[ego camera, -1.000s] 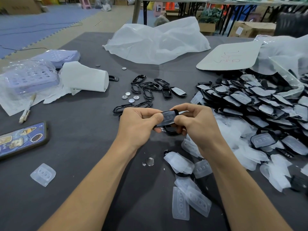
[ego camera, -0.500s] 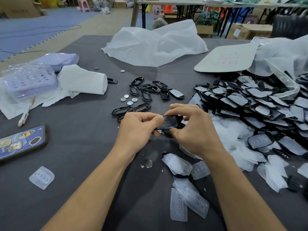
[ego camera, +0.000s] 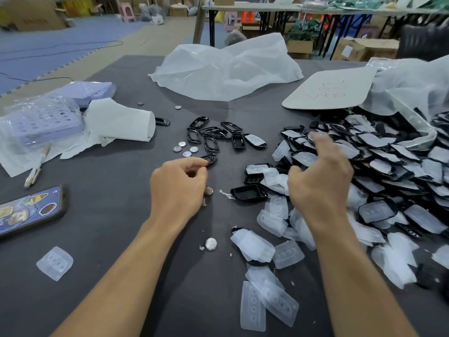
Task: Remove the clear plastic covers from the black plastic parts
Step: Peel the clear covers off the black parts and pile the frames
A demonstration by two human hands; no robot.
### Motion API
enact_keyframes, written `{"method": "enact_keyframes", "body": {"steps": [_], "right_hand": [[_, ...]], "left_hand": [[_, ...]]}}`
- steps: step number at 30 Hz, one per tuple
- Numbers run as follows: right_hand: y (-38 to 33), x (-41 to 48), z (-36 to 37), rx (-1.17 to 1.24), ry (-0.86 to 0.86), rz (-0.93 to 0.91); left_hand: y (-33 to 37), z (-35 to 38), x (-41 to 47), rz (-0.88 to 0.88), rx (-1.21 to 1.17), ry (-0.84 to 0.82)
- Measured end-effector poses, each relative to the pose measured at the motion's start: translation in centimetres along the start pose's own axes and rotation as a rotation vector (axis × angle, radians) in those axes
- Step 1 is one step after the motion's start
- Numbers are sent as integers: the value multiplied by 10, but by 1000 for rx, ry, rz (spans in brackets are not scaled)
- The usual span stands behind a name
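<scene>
Head view: your left hand (ego camera: 178,188) was at the centre of the frame, low over the table (ego camera: 109,239); its fingers were curled in, with thumb and forefinger tips together at the left end of a black frame (ego camera: 211,158); I could not tell whether they pinched it or only touched it; a disc (ego camera: 208,190) lay at the hand's right edge.

Your right hand (ego camera: 320,183) hung right of centre and was blurred; its fingers were loosely bent and spread with nothing in them; it was over the left edge of the pile (ego camera: 388,166) of black parts with clear covers on, which filled the right side of the frame.

Between your hands a bare black shell (ego camera: 247,192) lay on the table; loose covers (ego camera: 269,305) lay at lower centre, beside your right forearm, and a lone cover (ego camera: 54,262) at lower left; a second disc (ego camera: 211,243) lay between your forearms.

Just above your left hand was a cluster of bare frames (ego camera: 213,137), with four discs (ego camera: 185,149) at its left.

A white bag (ego camera: 226,69) lay at upper centre and a card (ego camera: 328,91) at upper right; a phone (ego camera: 29,212) lay at the left edge, with wrapped trays (ego camera: 41,120) and white paper (ego camera: 121,122) above it.
</scene>
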State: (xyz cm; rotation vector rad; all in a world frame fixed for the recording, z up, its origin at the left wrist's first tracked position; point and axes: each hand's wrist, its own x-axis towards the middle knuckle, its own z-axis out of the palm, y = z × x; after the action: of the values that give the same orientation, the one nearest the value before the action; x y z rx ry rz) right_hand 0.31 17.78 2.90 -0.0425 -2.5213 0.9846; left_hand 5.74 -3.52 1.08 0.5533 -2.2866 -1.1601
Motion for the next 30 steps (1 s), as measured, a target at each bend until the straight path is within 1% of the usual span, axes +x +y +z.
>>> {"method": "enact_keyframes", "body": {"steps": [2,3,7,9,11,13,15,18,22,25,28,30], "right_hand": [[-3,-3,-1,2,-67,2],[-3,-3,-3,-5,-103,24],[-4,-2,-12,-83,-198,120],[-3,-3,-14,-138,-277,143],[0,-3,-13,-181,-347,153],[2,0,-12,-224,-406,154],[5,2,-10,-263,-431,151],[7,4,-10,-265,-382,178],[9,4,-13,-184,-249,197],[6,3,-19,-95,-199,201],[-1,-3,-20,-122,-170,148],[-6,-8,-17,-94,-139,58]], "left_hand": [[-7,1,11,67,116,62],[-11,2,18,102,199,58],[-26,12,38,173,540,-114],[-29,15,40,223,569,-160],[-27,14,39,213,465,-113],[-21,10,35,147,334,-33],[-14,7,29,55,269,42],[-4,4,18,-56,154,112],[1,3,5,-94,-117,50],[1,3,2,-86,-188,35],[-1,-3,5,-98,-219,53],[-5,-11,11,-150,-262,103]]}}
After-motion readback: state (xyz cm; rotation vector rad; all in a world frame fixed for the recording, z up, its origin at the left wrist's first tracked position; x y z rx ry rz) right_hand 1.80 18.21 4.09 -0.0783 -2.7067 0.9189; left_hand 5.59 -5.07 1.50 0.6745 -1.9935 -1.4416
